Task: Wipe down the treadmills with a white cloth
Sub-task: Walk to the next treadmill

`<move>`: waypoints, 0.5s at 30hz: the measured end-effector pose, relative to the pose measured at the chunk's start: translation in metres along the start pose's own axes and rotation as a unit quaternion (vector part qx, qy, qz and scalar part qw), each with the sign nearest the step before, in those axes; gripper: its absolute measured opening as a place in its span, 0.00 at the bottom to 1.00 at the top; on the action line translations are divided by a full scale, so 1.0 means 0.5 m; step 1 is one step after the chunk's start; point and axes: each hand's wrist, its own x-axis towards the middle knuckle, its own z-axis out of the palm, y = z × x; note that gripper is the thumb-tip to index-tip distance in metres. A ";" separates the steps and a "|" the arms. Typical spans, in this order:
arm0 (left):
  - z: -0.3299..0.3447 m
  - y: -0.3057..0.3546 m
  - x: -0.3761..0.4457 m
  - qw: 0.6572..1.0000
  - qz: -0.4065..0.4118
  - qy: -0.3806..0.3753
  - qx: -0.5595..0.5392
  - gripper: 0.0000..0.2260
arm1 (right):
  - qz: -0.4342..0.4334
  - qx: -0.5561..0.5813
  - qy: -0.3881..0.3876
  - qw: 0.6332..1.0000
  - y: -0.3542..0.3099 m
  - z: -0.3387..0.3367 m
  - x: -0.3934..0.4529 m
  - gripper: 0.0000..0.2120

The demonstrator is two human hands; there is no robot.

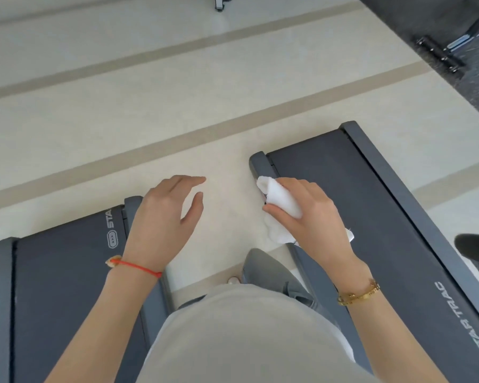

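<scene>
Gripping the white cloth (281,205), the right hand (313,217) wipes the three-o'clock treadmill's side rail (260,164) while the left hand (163,219) hovers, fingers loosely spread; the nine-o'clock treadmill (67,286) probably remains.

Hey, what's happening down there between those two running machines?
A person stands in the gap between two dark grey treadmills. Their right hand grips a bunched white cloth and presses it against the grey side rail of the right-hand treadmill, near its back end. The left hand, with a red string bracelet at the wrist, hangs open above the inner edge of the left-hand treadmill, holding nothing.
</scene>
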 end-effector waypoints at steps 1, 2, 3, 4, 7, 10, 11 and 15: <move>0.000 -0.012 0.029 1.000 0.000 0.001 -0.001 0.12 | 0.002 -0.002 0.003 1.000 0.000 0.006 0.027 0.19; 0.002 -0.022 0.058 1.000 0.001 0.001 -0.003 0.12 | 0.004 -0.004 0.007 1.000 0.001 0.012 0.055 0.19; 0.005 -0.032 0.088 1.000 0.001 0.000 -0.004 0.12 | 0.007 -0.004 0.011 1.000 0.004 0.017 0.084 0.19; 0.011 -0.041 0.120 1.000 0.003 -0.002 -0.005 0.12 | 0.008 -0.004 0.015 1.000 0.009 0.022 0.115 0.19; 0.030 -0.068 0.221 1.000 0.005 -0.008 -0.011 0.12 | 0.010 -0.009 0.021 1.000 0.030 0.035 0.214 0.20; 0.044 -0.089 0.334 1.000 0.007 -0.008 -0.019 0.12 | 0.011 -0.009 0.025 1.000 0.051 0.042 0.326 0.19; 0.047 -0.095 0.374 1.000 0.008 -0.008 -0.020 0.11 | 0.009 -0.011 0.028 1.000 0.058 0.042 0.365 0.19; 0.055 -0.116 0.550 1.000 0.017 -0.002 -0.015 0.11 | 0.007 -0.017 0.036 0.999 0.086 0.035 0.535 0.19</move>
